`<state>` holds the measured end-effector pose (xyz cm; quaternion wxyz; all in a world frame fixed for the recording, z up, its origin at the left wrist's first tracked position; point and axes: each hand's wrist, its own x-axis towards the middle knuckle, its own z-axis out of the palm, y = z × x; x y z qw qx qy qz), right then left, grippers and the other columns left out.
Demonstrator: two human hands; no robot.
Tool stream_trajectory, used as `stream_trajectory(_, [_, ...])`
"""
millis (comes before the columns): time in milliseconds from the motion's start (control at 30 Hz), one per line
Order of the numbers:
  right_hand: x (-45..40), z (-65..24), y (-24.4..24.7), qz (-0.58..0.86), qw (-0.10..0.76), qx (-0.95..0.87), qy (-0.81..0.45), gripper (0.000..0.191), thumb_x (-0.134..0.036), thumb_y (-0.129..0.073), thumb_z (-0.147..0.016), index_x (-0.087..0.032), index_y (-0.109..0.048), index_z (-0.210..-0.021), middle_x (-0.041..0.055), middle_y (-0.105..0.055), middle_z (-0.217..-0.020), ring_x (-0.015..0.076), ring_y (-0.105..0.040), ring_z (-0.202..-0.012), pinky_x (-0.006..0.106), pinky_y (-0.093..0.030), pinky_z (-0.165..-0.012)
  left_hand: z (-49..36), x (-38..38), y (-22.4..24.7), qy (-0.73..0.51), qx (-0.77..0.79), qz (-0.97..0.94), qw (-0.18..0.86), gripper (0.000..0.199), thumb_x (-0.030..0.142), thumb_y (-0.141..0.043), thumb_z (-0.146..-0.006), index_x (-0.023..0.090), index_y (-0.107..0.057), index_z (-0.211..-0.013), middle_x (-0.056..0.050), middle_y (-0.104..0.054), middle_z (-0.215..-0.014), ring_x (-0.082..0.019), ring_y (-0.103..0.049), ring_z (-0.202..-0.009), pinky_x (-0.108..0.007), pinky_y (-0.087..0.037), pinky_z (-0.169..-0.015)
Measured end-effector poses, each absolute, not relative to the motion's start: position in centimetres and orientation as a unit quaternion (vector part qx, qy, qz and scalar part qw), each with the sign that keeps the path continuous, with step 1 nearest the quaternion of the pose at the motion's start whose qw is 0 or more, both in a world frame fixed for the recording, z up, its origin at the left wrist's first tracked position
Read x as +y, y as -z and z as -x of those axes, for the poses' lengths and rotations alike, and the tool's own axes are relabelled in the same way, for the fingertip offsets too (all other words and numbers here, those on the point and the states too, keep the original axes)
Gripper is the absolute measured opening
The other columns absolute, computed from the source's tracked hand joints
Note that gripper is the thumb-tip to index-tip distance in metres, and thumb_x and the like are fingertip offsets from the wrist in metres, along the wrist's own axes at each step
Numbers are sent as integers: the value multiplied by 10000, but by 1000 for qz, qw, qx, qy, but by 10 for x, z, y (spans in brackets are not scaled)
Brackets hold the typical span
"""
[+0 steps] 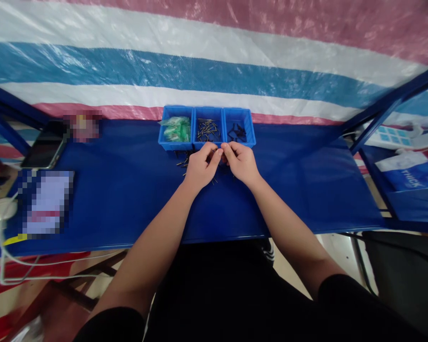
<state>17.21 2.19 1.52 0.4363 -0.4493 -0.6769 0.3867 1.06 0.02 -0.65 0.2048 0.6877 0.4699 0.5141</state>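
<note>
My left hand [201, 166] and my right hand [241, 161] meet fingertip to fingertip just in front of three blue bins. Both are closed in a pinch, and whatever lies between the fingers is too small and hidden to name. The left bin [161, 137] holds green and clear plastic packets [177, 129]. In the middle bin [196, 114] are many brass-coloured screws [207, 128]. Dark small parts [237, 132] lie in the right bin [249, 126]. Loose screws [181, 162] are scattered on the table by my left hand, partly covered by it.
The bins stand on a blue table [121, 199] against a striped plastic sheet [199, 66]. A phone [47, 145] and white cables [2, 232] lie at the left. Blue frame posts [378, 114] rise at both sides. A dark chair [403, 266] is at the lower right.
</note>
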Motion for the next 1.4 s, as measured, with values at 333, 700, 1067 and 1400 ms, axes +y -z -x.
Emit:
stream_trajectory(333, [21,-170,-16,442,441,-649,-434,581,-752,-570,-969,-210,-601,-759,-2,-634,-691,111,-564,-633,303,-473,-666,-10,1,6,-515,483,-675,214,361,522,-583,-1056,217,-600,-865,33,-595,-629,-99,-519,-545,-262,-441,-587])
stream_trajectory(700, [23,-168,-17,425,428,-622,-499,631,-821,-611,-891,-206,-587,-752,-13,-612,-669,82,-532,-577,262,-470,-579,-10,2,7,-504,481,-687,204,456,531,-508,-1092,203,-609,-791,6,-611,-641,-103,-542,-565,-267,-436,-588])
stream_trajectory(1067, [35,-176,-13,495,502,-555,-442,457,-645,-659,-953,-191,-684,-915,25,-716,-801,103,-646,-630,234,-493,-534,-10,0,5,-497,506,-676,198,462,561,-462,-1101,201,-633,-867,23,-545,-603,-110,-521,-541,-276,-399,-572])
stream_trajectory(1400, [32,-189,-15,593,428,-670,-130,251,-216,-584,-981,-177,-781,-1131,83,-792,-1101,158,-669,-782,375,-572,-893,-11,0,5,-488,511,-681,192,407,473,-480,-1102,199,-633,-843,26,-530,-594,-110,-517,-535,-278,-384,-574])
